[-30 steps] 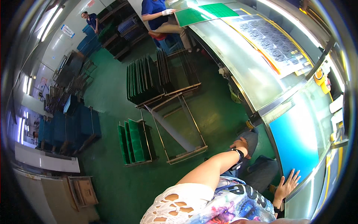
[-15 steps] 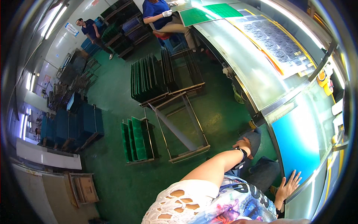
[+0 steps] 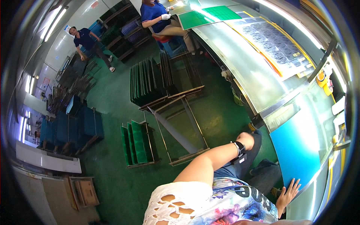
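Observation:
A bright blue flat sheet point(image 3: 294, 150) lies on the glass-topped table at the right. My right hand point(image 3: 288, 195) rests at the sheet's near edge, fingers spread and palm down, holding nothing. My left hand point(image 3: 245, 140) is at my knee, well apart from the table, with a black band round its wrist. Its fingers are turned away and mostly hidden, so whether they are closed does not show.
Ahead, a wooden rack point(image 3: 148, 80) holds several upright green panels; a smaller rack point(image 3: 139, 144) stands nearer. Farther along the table point(image 3: 247, 78) lie a patterned film point(image 3: 272, 41) and a green panel point(image 3: 210, 17), beside a seated gloved co-worker point(image 3: 157, 17). Another person point(image 3: 86, 41) walks at the back left.
My left hand has turned at the knee, hiding its fingers. My right hand has slid slightly nearer along the sheet's edge. The person at the back left has come closer.

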A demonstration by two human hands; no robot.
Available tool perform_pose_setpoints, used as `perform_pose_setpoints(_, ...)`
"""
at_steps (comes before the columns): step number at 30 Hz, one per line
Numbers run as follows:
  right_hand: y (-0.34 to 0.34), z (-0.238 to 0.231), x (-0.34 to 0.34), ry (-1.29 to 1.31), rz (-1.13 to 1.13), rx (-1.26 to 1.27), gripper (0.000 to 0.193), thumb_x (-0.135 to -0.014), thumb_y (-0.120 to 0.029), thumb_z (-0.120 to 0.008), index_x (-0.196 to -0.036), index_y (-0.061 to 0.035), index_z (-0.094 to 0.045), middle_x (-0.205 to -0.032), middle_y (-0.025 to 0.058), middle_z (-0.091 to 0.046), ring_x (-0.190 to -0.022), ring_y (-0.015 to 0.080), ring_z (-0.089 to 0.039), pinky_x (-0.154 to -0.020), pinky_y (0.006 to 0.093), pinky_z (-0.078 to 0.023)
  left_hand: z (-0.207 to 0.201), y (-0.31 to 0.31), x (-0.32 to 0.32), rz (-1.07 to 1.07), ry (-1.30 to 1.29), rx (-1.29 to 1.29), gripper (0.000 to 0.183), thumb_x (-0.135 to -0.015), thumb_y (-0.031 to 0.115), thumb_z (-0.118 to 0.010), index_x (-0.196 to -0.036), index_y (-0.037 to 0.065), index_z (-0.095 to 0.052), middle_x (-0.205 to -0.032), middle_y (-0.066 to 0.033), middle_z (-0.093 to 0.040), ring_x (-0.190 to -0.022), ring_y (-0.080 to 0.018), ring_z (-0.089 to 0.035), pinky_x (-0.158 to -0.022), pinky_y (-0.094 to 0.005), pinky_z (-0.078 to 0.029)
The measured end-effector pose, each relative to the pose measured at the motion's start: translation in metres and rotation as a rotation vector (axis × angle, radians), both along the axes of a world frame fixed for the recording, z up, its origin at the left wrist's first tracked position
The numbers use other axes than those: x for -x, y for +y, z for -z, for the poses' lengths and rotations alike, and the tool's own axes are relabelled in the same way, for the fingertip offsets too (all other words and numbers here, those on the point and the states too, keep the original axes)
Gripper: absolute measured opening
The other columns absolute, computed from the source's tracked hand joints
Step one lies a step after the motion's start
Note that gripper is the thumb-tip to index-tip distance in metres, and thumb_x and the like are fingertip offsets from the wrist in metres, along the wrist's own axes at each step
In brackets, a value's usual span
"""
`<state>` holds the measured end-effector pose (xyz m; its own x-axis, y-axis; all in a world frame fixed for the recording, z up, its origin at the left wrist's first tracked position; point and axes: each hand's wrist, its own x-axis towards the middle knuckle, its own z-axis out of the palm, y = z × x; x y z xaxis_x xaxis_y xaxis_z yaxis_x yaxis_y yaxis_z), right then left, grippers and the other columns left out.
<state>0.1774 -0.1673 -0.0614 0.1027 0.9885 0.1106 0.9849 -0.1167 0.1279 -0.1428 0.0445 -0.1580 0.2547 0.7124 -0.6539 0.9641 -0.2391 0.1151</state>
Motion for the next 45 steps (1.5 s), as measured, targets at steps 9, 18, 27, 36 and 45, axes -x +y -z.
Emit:
perform_pose_setpoints(9, 0.013, 0.0, -0.009, -0.028, 0.042, -0.042, 0.058, -0.094, -0.049, -0.029, -0.137, -0.0112, -0.04, -0.148, 0.0126, -0.025, -0.137, 0.0367, -0.018, -0.109, 0.0505, -0.015, -0.153, 0.067, 0.007, -0.218, -0.531, -0.614, 0.03, -0.082, 0.031, -0.058, -0.093, 0.004, -0.065, -0.101, -0.0164, -0.064, -0.097, -0.0307, -0.061, -0.08, -0.038, -0.049)
perform_pose_setpoints(18, 0.008, 0.0, 0.009, 0.134, 0.069, -0.117, 0.059, -0.091, -0.052, -0.034, -0.128, -0.009, -0.05, -0.146, 0.0154, -0.029, -0.135, 0.0396, -0.019, -0.109, 0.0525, -0.015, -0.124, 0.125, -0.004, -0.022, -0.425, -0.728, 0.07, -0.085, 0.049, -0.053, -0.139, 0.009, -0.034, -0.148, -0.0144, -0.023, -0.136, -0.0322, -0.02, -0.108, -0.048, -0.023)
perform_pose_setpoints(27, 0.012, 0.001, 0.019, 0.169, 0.105, -0.214, 0.055, -0.091, -0.052, -0.036, -0.124, -0.0112, -0.053, -0.144, 0.0128, -0.032, -0.135, 0.0392, -0.021, -0.109, 0.0518, -0.015, -0.075, 0.128, -0.007, -0.08, -0.297, -0.851, 0.07, -0.088, 0.061, -0.034, -0.143, 0.018, -0.028, -0.15, -0.0073, -0.02, -0.139, -0.0293, -0.012, -0.111, -0.051, -0.008)
perform_pose_setpoints(36, 0.013, -0.01, 0.018, 0.202, 0.087, -0.184, 0.05, -0.093, -0.045, -0.038, -0.121, -0.0082, -0.055, -0.143, 0.0149, -0.034, -0.134, 0.0393, -0.023, -0.109, 0.0526, -0.016, -0.079, 0.125, -0.008, -0.087, -0.283, -0.829, 0.07, -0.088, 0.061, -0.033, -0.144, 0.02, -0.026, -0.15, -0.007, -0.019, -0.139, -0.0283, -0.012, -0.111, -0.05, -0.008)
perform_pose_setpoints(45, 0.034, -0.052, 0.019, 0.216, -0.055, -0.159, 0.053, -0.09, -0.043, -0.047, -0.123, -0.0024, -0.051, -0.142, 0.0179, -0.033, -0.134, 0.0411, -0.022, -0.109, 0.0549, -0.014, -0.085, 0.122, -0.008, -0.102, -0.299, -0.802, 0.069, -0.088, 0.06, -0.035, -0.143, 0.019, -0.027, -0.151, -0.0079, -0.018, -0.139, -0.029, -0.012, -0.112, -0.0492, -0.008)
